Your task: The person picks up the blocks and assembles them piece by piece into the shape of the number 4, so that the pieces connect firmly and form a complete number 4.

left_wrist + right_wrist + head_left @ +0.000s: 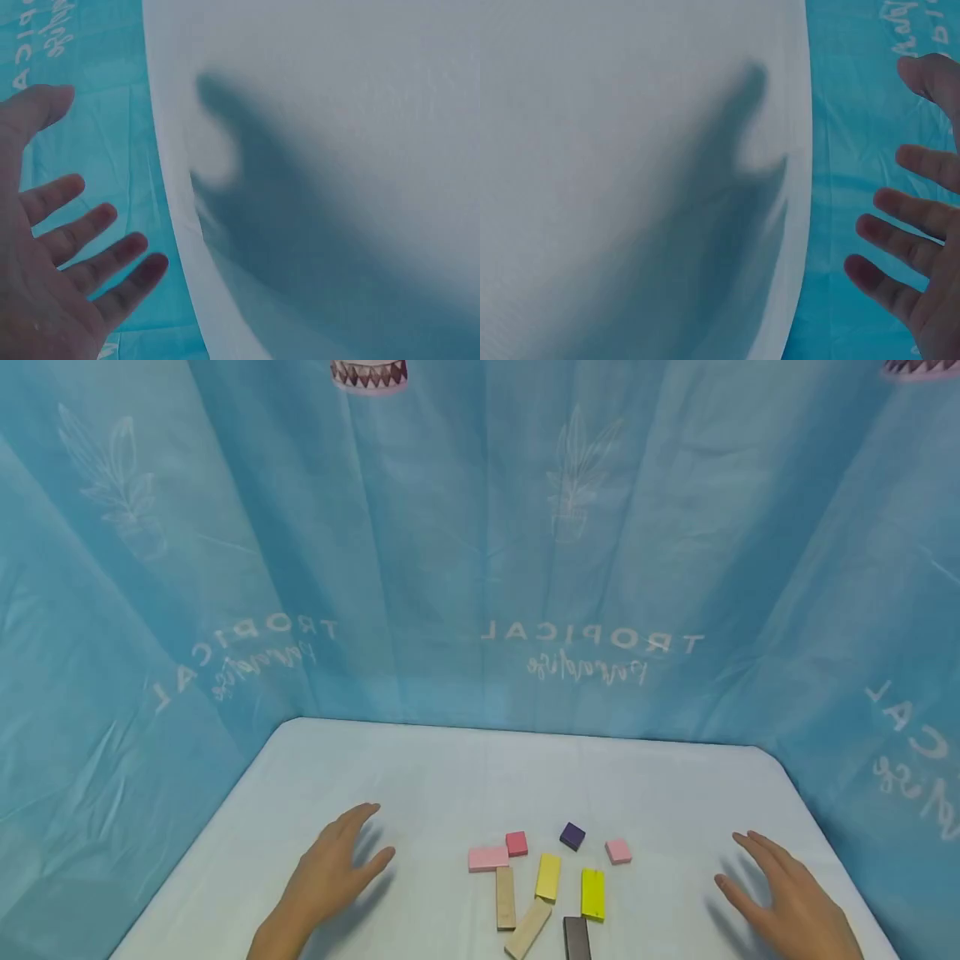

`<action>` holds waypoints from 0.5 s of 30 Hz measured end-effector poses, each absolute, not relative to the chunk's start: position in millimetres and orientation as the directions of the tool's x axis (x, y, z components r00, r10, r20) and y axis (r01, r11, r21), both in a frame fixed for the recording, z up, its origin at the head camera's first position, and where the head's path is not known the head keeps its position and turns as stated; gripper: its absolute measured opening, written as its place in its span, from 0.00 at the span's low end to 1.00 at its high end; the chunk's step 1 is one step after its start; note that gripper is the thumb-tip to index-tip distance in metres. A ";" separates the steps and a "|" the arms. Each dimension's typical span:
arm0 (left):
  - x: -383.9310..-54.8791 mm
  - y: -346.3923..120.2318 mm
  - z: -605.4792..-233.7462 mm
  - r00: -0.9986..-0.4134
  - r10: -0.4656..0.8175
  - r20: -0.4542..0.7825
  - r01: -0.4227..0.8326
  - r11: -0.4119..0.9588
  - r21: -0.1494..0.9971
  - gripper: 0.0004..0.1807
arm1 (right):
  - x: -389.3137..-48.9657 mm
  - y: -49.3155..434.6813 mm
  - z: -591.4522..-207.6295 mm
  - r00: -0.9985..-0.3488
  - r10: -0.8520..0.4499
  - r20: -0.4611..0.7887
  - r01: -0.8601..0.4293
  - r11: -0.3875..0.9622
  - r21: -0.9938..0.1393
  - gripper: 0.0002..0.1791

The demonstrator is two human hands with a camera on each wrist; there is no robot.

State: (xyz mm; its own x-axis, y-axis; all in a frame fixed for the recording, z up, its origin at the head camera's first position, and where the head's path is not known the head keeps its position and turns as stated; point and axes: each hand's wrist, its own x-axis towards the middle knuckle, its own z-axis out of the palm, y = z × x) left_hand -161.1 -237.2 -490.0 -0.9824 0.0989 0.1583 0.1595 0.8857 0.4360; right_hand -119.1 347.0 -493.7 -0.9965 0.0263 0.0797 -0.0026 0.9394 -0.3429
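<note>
In the head view, small blocks lie loosely grouped on a white table. Furthest back are a dark purple block [572, 836], a red block [516, 843] and a small pink block [618, 851]. A longer pink block [488, 858] lies by the red one. Nearer are a pale yellow block [548, 877], a bright yellow block [593, 894], an upright-pointing wooden block [505, 898], a slanted wooden block [528, 928] and a dark brown block [577, 937]. My left hand [330, 872] hovers left of them, fingers spread, holding nothing. To their right, my right hand [795, 897] also holds nothing.
The white table [420, 768] has rounded far corners. A blue curtain [450, 568] with white lettering and plant prints hangs behind it and along both sides. Both wrist views show a hand beyond the table's edge line and its shadow on the white surface.
</note>
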 end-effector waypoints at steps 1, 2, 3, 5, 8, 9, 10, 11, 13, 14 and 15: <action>-160.7 -236.4 -489.8 -0.982 0.103 0.162 0.166 0.875 0.454 0.39 | -119.0 344.8 -493.5 -0.997 0.027 0.076 -0.001 0.939 -0.344 0.48; -160.3 -235.7 -489.9 -0.981 0.105 0.162 0.170 0.866 0.471 0.39 | -119.0 342.8 -493.6 -0.997 0.024 0.075 -0.003 0.937 -0.348 0.47; -159.9 -235.1 -490.1 -0.981 0.108 0.163 0.175 0.858 0.483 0.39 | -118.8 340.9 -494.0 -0.997 0.022 0.071 -0.005 0.936 -0.352 0.47; -162.3 -232.6 -489.2 -0.978 0.115 0.175 0.189 0.844 0.502 0.39 | -120.5 338.1 -492.9 -0.998 0.015 0.066 -0.010 0.930 -0.367 0.46; -163.5 -229.2 -490.0 -0.979 0.109 0.171 0.184 0.833 0.521 0.38 | -121.1 333.9 -493.8 -0.997 0.010 0.074 -0.019 0.924 -0.381 0.45; -163.2 -228.0 -490.6 -0.980 0.108 0.166 0.181 0.831 0.527 0.38 | -120.2 332.7 -495.0 -0.997 0.010 0.077 -0.021 0.922 -0.386 0.44; -162.7 -226.8 -491.6 -0.981 0.106 0.161 0.177 0.831 0.528 0.37 | -119.4 331.5 -496.3 -0.997 0.010 0.080 -0.022 0.921 -0.389 0.44; -162.2 -225.8 -492.5 -0.982 0.105 0.156 0.173 0.830 0.530 0.37 | -118.7 330.3 -497.8 -0.996 0.009 0.083 -0.025 0.920 -0.391 0.43; -161.1 -223.2 -493.4 -0.984 0.102 0.146 0.165 0.826 0.539 0.36 | -116.8 327.8 -500.2 -0.996 0.006 0.091 -0.031 0.917 -0.398 0.42; -161.1 -222.0 -493.8 -0.983 0.106 0.147 0.170 0.826 0.538 0.35 | -116.5 326.8 -501.2 -0.995 0.004 0.097 -0.035 0.915 -0.401 0.42; -161.3 -220.7 -493.8 -0.981 0.114 0.155 0.180 0.824 0.537 0.35 | -116.9 325.6 -501.5 -0.995 0.001 0.102 -0.040 0.914 -0.404 0.41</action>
